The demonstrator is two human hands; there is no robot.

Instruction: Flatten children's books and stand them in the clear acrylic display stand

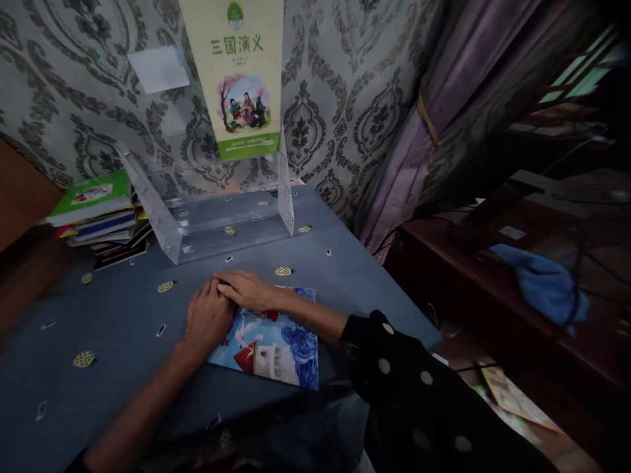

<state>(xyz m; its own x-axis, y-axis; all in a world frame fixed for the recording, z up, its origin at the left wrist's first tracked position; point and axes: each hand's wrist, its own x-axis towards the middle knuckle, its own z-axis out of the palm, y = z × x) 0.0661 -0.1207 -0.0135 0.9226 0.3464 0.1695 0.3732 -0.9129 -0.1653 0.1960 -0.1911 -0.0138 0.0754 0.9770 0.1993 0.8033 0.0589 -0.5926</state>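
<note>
Booklet [273, 360] with a bright sea picture is lying flat on the blue tabletop [123, 338], close in front of the person; its cover is facing up and showing a pale tower and dark blue waves; both hands are meeting over its far left part; the left hand [210, 314] is resting palm down with its fingers a little bent; the right hand [249, 290] is reaching across from the other side, its fingers lying together, nearly straight, over the fingers of the left one; the undersides are hiding from view, so I cannot tell whether either hand is gripping an edge or only resting; by my judgement, the step in hand is pressing or steadying the booklet, and nothing is being lifted; moving the booklet would be calling first for parting the hands, then for fingertips finding a free edge, perhaps the near one, which no hand is covering; the right forearm is crossing the right edge, so it would be needing to clear away; behind the hands a clear stand [154, 211] is standing; a pile of books [101, 213] is sitting to its left; a pale yellow-green cover [246, 66] is showing above the stand.
</note>
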